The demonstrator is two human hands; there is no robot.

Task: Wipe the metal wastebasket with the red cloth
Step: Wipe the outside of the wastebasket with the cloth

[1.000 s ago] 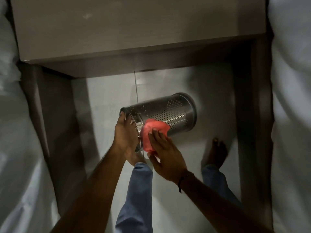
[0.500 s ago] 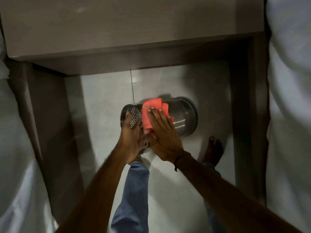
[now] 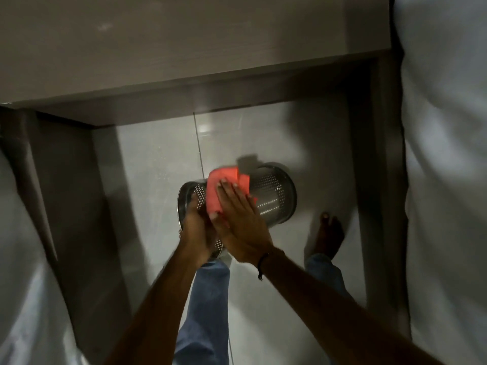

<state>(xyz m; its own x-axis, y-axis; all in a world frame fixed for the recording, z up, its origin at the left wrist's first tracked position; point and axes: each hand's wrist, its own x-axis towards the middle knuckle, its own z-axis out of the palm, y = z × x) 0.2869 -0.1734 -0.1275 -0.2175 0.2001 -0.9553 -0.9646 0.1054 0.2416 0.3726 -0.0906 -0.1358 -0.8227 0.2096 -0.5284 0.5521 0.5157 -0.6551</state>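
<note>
**benchnewb:** So what could bite you here?

**wipes4days:** You've got the metal wastebasket (image 3: 268, 196) up off the tiled floor (image 3: 158, 180), held on its side over your legs, in the gap under the grey counter (image 3: 184, 48). Your left hand (image 3: 196, 227) is clamped on the rim at the open mouth, fingers hooked inside, and that's the only real grip on it. Your right hand (image 3: 238, 219) isn't grasping anything; it's flat and spread, palm pressing the red cloth (image 3: 224, 191) onto the upper side of the perforated wall. My guess: lean too hard with that palm and the can twists around the one-handed rim grip, or slips out and lands near your bare foot (image 3: 329, 233), which sits just below the base end. The cloth is only pinned, not gripped, so it could slide off the curve too, or snag on the holes.

**benchnewb:** Which way is it pointing?

**wipes4days:** Long axis runs roughly level, left to right across the view, tilted a little. Mouth faces left and toward you, closed base points right and away.
</note>
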